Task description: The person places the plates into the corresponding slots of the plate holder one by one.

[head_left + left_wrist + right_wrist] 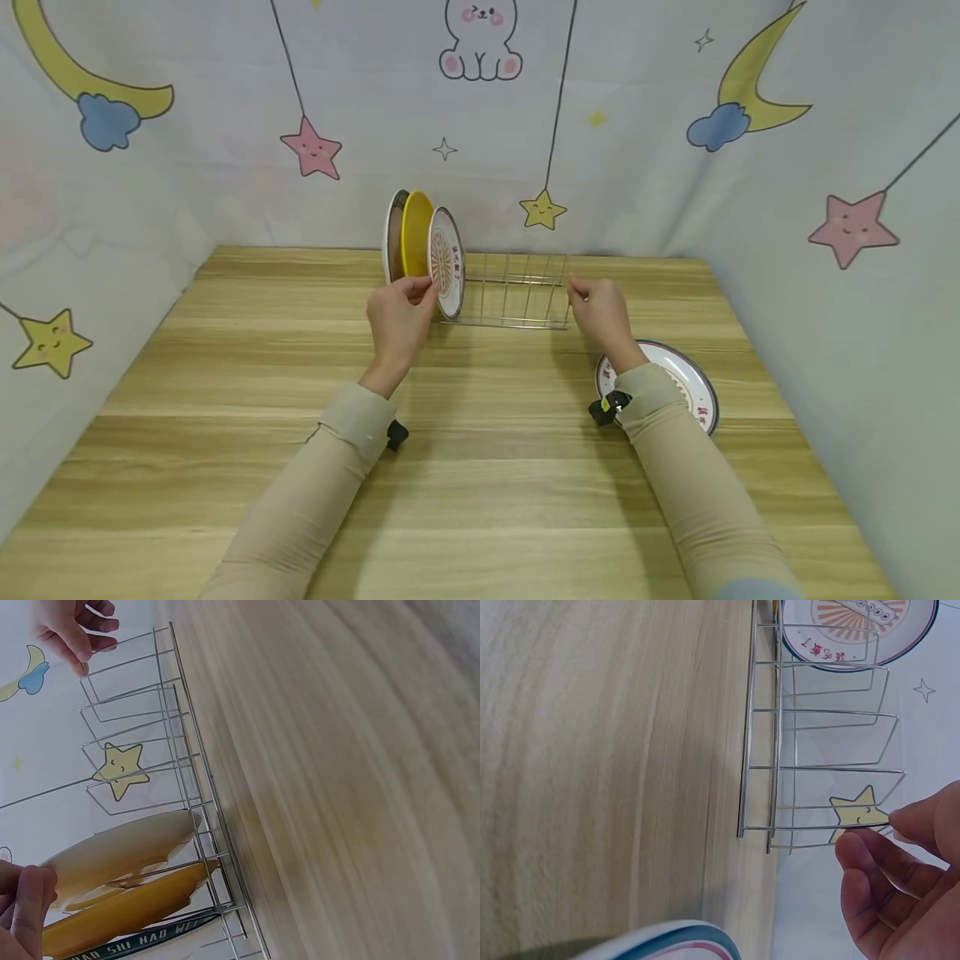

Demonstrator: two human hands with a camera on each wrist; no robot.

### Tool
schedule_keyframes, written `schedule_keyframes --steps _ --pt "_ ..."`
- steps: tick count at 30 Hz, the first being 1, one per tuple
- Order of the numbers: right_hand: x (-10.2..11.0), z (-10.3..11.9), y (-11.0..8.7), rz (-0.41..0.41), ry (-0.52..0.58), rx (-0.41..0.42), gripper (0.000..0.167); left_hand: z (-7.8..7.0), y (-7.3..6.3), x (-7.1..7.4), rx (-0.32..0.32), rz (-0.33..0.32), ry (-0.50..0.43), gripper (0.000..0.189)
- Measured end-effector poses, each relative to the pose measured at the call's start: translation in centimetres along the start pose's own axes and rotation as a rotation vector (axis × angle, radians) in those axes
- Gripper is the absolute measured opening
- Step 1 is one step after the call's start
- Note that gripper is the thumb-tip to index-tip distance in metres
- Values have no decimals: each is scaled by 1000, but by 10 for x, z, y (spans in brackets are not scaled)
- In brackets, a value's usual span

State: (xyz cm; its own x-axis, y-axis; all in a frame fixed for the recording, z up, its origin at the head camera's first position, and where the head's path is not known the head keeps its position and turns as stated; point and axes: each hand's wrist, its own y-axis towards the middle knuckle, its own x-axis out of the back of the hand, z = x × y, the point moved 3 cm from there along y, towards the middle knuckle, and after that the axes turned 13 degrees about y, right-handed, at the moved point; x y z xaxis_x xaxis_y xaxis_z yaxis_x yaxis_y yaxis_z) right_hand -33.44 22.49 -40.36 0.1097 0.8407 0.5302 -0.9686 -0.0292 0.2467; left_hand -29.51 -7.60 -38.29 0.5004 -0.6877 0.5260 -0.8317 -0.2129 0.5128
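My left hand (401,321) pinches the near edge of a white plate (447,265) with orange and red print, which stands upright in a wire dish rack (517,321). Left of it in the rack stand a yellow plate (416,233) and a white-edged plate (387,242) with a dark, lettered rim. In the left wrist view, the thumb and fingers (30,904) are at the white plate's edge. My right hand (907,877) pinches the top of the rack's right end wire between thumb and index finger. The rack's right slots hold no plates.
Another white plate (693,375) with a dark rim and red print lies flat on the wooden table (480,500), partly hidden under my right forearm. Behind the rack hangs a pale cloth (375,100) with stars and moons, and more cloth encloses both sides.
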Motion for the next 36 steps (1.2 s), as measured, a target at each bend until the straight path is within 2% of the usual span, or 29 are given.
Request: schedule_keyframes --steps 6,17,23,27,36 --pt "0 0 0 9 -27 -14 31 0 -1 -2 -20 44 18 11" --pt "-1 3 3 6 -79 -4 30 -4 -2 5 -28 50 4 10" --pt "-2 6 4 -24 -119 44 26 -8 -5 12 -8 69 -23 12" --pt "-1 5 4 -10 -92 55 26 -9 -7 18 6 68 -25 12" --pt "2 3 5 24 -26 63 25 -10 -8 35 -21 28 -53 12"
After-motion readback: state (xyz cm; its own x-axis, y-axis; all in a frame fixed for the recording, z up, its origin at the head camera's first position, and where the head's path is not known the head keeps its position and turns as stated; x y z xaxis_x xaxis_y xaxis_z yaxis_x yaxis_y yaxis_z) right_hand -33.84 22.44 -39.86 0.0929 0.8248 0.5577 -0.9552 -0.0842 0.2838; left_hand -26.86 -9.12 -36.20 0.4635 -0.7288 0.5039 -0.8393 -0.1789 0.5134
